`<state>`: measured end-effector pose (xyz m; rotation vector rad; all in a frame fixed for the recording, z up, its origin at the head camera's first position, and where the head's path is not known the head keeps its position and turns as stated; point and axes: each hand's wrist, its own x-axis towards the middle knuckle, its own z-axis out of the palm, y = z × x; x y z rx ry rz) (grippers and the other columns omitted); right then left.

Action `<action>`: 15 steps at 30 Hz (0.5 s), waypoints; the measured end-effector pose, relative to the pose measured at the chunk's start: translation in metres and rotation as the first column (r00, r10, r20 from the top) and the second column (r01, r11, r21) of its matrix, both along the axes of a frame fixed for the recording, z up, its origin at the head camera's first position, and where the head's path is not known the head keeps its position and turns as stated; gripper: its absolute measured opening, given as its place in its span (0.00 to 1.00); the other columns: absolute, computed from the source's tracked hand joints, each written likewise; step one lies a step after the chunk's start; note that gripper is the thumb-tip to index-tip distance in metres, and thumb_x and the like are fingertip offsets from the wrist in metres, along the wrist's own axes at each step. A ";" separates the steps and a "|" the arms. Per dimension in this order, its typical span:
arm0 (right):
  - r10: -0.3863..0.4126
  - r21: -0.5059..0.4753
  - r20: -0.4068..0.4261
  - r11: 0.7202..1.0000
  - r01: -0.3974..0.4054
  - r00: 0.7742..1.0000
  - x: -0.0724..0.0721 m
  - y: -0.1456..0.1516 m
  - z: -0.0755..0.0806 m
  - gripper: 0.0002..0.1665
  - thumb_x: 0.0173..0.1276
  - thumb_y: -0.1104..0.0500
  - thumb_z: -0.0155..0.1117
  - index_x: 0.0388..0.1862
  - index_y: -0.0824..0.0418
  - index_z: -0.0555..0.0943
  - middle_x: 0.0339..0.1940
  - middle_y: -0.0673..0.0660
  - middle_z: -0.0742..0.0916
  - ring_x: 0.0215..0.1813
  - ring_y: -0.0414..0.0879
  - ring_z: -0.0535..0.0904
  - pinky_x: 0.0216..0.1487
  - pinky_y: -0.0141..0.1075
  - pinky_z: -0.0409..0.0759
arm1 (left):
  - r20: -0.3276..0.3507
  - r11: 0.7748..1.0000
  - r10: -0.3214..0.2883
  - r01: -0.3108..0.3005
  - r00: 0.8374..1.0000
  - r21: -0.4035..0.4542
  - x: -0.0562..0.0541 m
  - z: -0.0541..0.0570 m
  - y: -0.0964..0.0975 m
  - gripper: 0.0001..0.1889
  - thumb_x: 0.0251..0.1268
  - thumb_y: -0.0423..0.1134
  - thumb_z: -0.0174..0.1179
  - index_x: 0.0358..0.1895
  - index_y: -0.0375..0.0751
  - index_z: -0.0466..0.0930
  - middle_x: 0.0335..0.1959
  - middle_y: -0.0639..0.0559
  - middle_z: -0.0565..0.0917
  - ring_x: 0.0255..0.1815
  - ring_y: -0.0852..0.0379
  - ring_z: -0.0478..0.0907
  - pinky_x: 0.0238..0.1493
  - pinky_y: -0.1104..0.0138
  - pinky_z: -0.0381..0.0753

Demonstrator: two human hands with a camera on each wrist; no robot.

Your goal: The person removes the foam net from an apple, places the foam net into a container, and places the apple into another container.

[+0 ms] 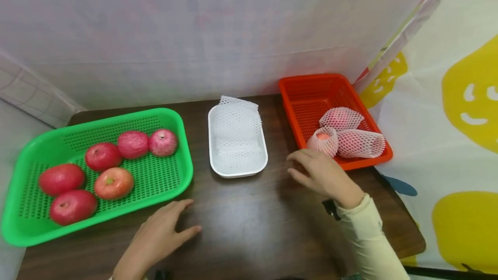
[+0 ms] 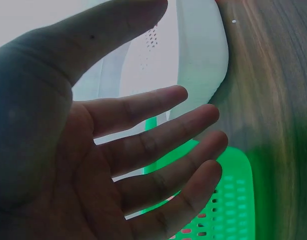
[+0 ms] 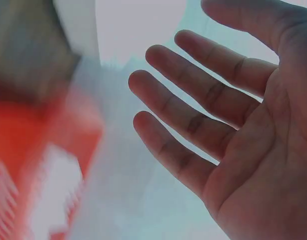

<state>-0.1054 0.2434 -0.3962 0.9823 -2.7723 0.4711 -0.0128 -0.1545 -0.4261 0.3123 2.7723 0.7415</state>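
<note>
My left hand (image 1: 159, 236) hovers over the dark table beside the green basket (image 1: 188, 159), fingers spread and holding nothing. In the left wrist view its palm shows bare, with the basket's corner behind the fingertips. My right hand (image 1: 323, 174), also bare and relaxed, is by the near left corner of the red basket (image 1: 289, 107). Inside that basket lie an apple in a white foam net (image 1: 324, 141) and two more netted fruits (image 1: 341, 118). Several bare red apples (image 1: 114, 183) sit in the green basket. Between the baskets, a white tray (image 1: 238, 172) holds white foam nets (image 1: 238, 122).
A pale cloth wall (image 1: 202, 33) rises behind the table (image 1: 241, 228). To the right hangs a white curtain with yellow cartoon shapes (image 1: 476, 85). The foam nets stick out over the tray's back rim.
</note>
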 end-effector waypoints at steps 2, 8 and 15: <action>-0.090 0.063 0.032 0.994 0.088 0.995 -0.012 0.020 0.016 0.20 0.63 0.54 0.73 0.50 0.62 0.81 0.44 0.59 0.85 0.45 0.54 0.82 0.48 0.51 0.82 | 0.018 1.000 0.000 0.000 1.000 -0.003 0.001 -0.002 0.000 0.35 0.58 0.57 0.71 0.66 0.43 0.76 0.62 0.44 0.79 0.62 0.40 0.74 0.55 0.40 0.75; -0.378 0.387 0.184 0.876 0.287 0.907 -0.065 0.087 0.045 0.39 0.65 0.47 0.71 0.62 0.74 0.72 0.57 0.77 0.78 0.58 0.73 0.74 0.59 0.64 0.71 | 0.034 1.000 0.005 -0.005 0.999 0.004 0.003 -0.006 0.003 0.36 0.57 0.57 0.72 0.66 0.43 0.76 0.62 0.45 0.78 0.62 0.40 0.74 0.53 0.39 0.75; -0.586 0.602 0.466 0.759 0.248 0.663 -0.112 0.135 0.018 0.54 0.58 0.38 0.74 0.64 0.80 0.67 0.58 0.80 0.76 0.59 0.73 0.72 0.60 0.65 0.69 | 0.035 0.999 0.001 -0.002 0.999 0.034 0.006 -0.011 0.008 0.35 0.56 0.56 0.72 0.65 0.44 0.77 0.62 0.45 0.79 0.63 0.40 0.74 0.55 0.39 0.74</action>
